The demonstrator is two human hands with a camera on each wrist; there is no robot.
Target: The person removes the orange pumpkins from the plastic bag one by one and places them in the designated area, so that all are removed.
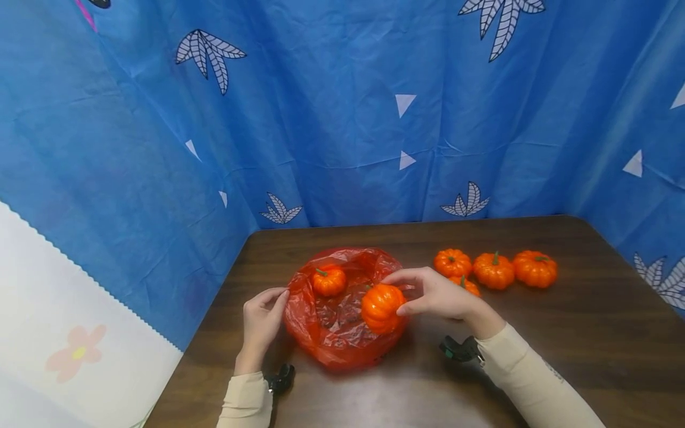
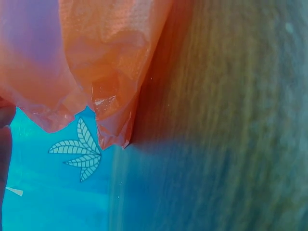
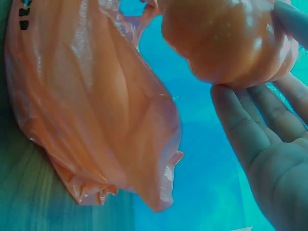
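Observation:
A red plastic bag (image 1: pixel 342 353) stands on the table with its mouth spread wide. One small orange pumpkin (image 1: pixel 329 280) with a green stem is inside it, toward the back left. My left hand (image 1: pixel 262 321) pinches the bag's left rim between thumb and fingers. Over the right part of the opening, my right hand (image 1: pixel 436 295) holds another orange pumpkin (image 1: pixel 382 309). In the right wrist view that pumpkin (image 3: pixel 231 41) is gripped by thumb and fingertips, beside the bag (image 3: pixel 96 106). The left wrist view shows the bag's side (image 2: pixel 110 57) up close.
Several more orange pumpkins (image 1: pixel 493 271) sit at the back right of the dark wooden table (image 1: pixel 588 345); one is partly hidden behind my right hand. A blue patterned curtain (image 1: pixel 342 119) hangs behind the table. Dark devices (image 1: pixel 461 349) are strapped at both wrists.

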